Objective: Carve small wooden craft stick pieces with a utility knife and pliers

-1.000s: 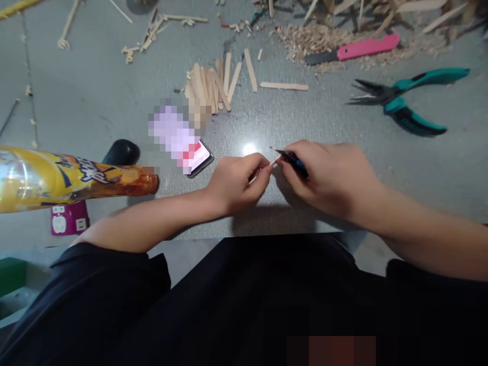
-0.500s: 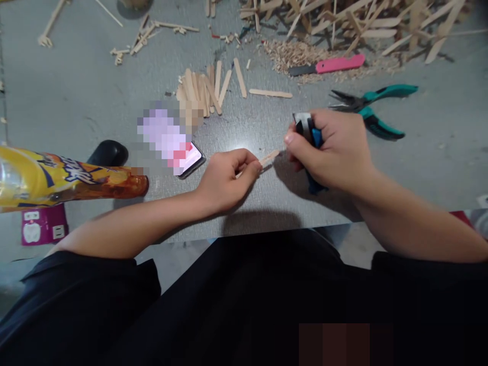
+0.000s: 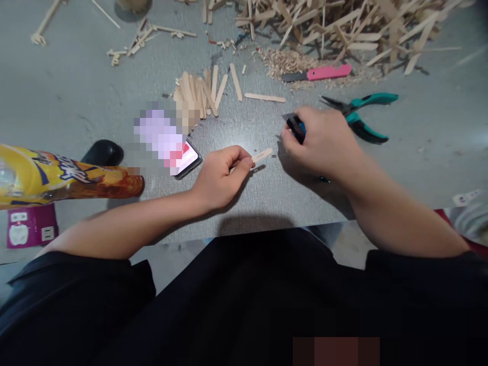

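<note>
Between the thumb and fingers of my left hand point(image 3: 221, 175) is a wooden craft stick point(image 3: 263, 154), its rounded end pointing right. My right hand point(image 3: 318, 140) is closed around a black and blue utility knife point(image 3: 296, 127), whose blade tip shows above the fingers. Most of the knife's handle is hidden by the hand. A gap separates the knife from the stick. Up and right of my right hand lie teal-handled pliers point(image 3: 354, 109), jaws pointing left. A phone point(image 3: 188, 160), partly blurred out, rests just left of my left hand.
Several craft sticks point(image 3: 198, 94) lie fanned beyond the phone. A pink-handled folding saw point(image 3: 328, 72) lies by wood shavings point(image 3: 285, 62), below a heap of sticks point(image 3: 343, 30). At left are a drink bottle point(image 3: 76, 178), a black object point(image 3: 104, 152) and a purple box point(image 3: 32, 226).
My right hand has rotated, so its back faces up more and the knife lies flatter, blade toward the upper left. My left hand still holds the stick. The whole view has shifted slightly.
</note>
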Action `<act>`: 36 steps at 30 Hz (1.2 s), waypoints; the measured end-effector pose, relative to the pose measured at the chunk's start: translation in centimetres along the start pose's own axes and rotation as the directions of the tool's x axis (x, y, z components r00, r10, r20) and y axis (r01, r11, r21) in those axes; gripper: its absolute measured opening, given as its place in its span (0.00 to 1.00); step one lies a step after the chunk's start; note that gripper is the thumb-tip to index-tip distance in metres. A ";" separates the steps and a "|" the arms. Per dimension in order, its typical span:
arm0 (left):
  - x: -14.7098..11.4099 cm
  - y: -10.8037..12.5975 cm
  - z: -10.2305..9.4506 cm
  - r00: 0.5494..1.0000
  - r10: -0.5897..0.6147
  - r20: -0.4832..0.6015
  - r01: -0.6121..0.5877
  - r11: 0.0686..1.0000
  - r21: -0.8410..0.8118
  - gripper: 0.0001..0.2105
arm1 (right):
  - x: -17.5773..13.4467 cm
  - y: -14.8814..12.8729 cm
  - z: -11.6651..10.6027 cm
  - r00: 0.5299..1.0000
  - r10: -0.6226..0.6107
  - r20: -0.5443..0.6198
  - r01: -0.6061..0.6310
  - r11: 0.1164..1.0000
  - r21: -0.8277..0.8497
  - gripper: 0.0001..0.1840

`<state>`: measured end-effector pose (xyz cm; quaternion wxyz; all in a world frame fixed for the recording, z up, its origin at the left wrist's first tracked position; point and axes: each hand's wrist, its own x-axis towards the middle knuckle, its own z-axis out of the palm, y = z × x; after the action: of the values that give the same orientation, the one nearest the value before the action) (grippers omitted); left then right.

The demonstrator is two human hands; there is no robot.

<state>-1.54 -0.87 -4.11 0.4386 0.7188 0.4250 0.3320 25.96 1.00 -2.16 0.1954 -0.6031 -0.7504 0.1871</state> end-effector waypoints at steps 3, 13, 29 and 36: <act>0.0 -0.3 0.1 1.000 -0.009 -0.001 0.009 0.999 -0.039 0.11 | 1.0 1.2 0.5 0.999 -0.053 0.001 0.053 0.989 -0.135 0.06; 0.2 -1.0 0.6 0.978 -0.144 0.148 0.186 0.926 -0.328 0.12 | 4.1 4.2 -1.7 0.990 -0.138 -0.029 0.122 0.940 -0.318 0.17; 1.1 -1.0 0.7 0.998 -0.055 0.009 0.053 0.878 -0.475 0.08 | -3.0 20.1 -4.2 0.942 -0.280 -0.183 0.203 0.914 -0.352 0.40; 1.0 -0.2 0.9 0.988 -0.119 0.098 0.153 0.675 -0.722 0.14 | -2.1 18.0 -4.9 0.895 -0.326 -0.306 0.196 0.901 -0.386 0.31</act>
<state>-0.42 -0.24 -4.60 0.7199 0.4594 0.3011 0.4243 43.91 2.82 -7.41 0.2453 -0.5439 -0.7974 -0.0904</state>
